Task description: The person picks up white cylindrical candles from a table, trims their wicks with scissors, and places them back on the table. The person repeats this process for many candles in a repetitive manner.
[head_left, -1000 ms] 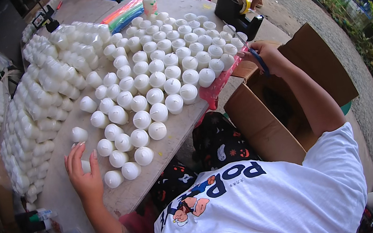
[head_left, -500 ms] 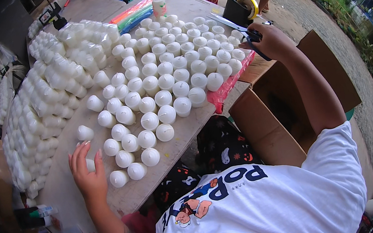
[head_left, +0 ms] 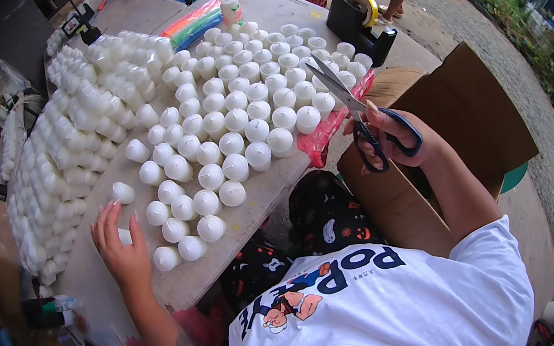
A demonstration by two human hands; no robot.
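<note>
Navy-handled scissors (head_left: 339, 86) are in my right hand (head_left: 421, 141), raised over the table's right edge. Their blades point up and to the far left, slightly parted. My left hand (head_left: 120, 252) lies on the left part of the table, fingers stretched out and thumb apart. A white candle (head_left: 125, 236) shows partly between that thumb and the fingers; I see no firm grip on it. Just beyond the fingertips is another white candle (head_left: 123, 192). Many short white candles (head_left: 235, 168) with wicks stand in rows across the table (head_left: 234, 272).
Clear-wrapped packs of candles (head_left: 57, 184) pile up along the left. At the far side are coloured plastic bundles (head_left: 196, 24), a printed cylinder (head_left: 231, 11) and a tape dispenser (head_left: 376, 42). Pink plastic (head_left: 321, 139) hangs over the right edge, near an open cardboard box (head_left: 476, 118).
My right hand has drawn back toward me with the scissors, from beside the tape dispenser to above the box. My left hand stays in nearly the same place by the candles.
</note>
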